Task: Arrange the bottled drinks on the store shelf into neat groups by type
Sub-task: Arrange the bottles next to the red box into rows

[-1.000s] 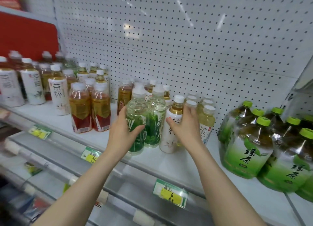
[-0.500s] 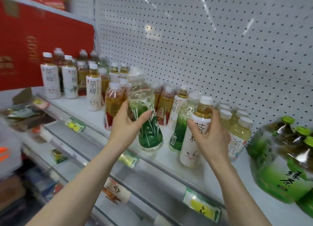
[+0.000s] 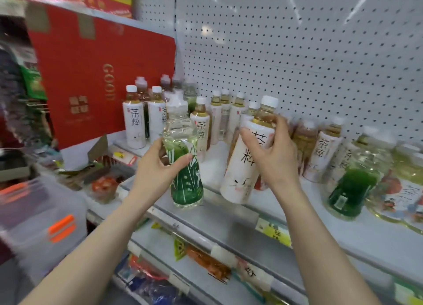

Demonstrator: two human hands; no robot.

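My left hand (image 3: 160,167) grips a clear bottle with a green leaf label (image 3: 185,167), held upright just above the shelf's front edge (image 3: 229,215). My right hand (image 3: 272,158) grips a white-labelled tea bottle (image 3: 242,167) near its shoulder, tilted with its cap leaning right and its base off the shelf. Several white-labelled tea bottles (image 3: 135,119) stand in a group at the back left of the shelf. More white-labelled and amber bottles (image 3: 320,153) stand to the right, beside another green-label bottle (image 3: 352,185).
A red carton (image 3: 96,80) stands left of the shelf against the white pegboard back wall (image 3: 297,41). Yellow price tags (image 3: 274,229) line the shelf rail. Lower shelves hold snack packets (image 3: 206,259). A clear plastic bin with orange clips (image 3: 45,222) sits at lower left.
Both hands lifted their bottles off the shelf and carried them leftward, toward the white-labelled group. The view swung left, and the large green jugs left the frame.
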